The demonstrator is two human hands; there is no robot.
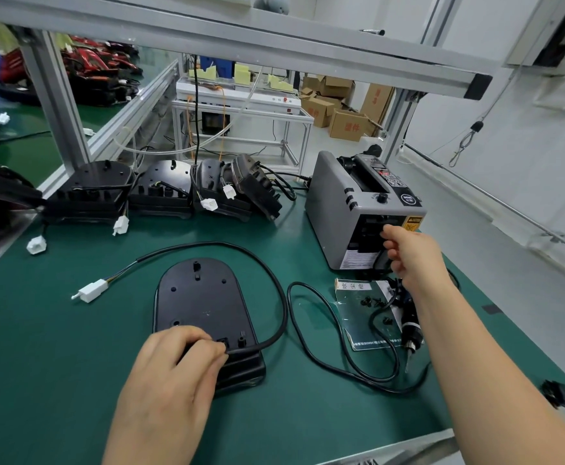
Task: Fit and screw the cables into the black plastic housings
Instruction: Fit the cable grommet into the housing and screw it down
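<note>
Black housing point(200, 297) lies at twelve o'clock under the left hand point(173, 360), fingers clamping its cable point(284, 310); right hand point(408, 253) curls at the dispenser point(341, 203), grip unclear.

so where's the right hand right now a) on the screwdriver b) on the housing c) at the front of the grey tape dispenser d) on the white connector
c: the right hand is at the tape dispenser's front slot; the screwdriver lies on the table, and the left hand holds the housing.
</note>
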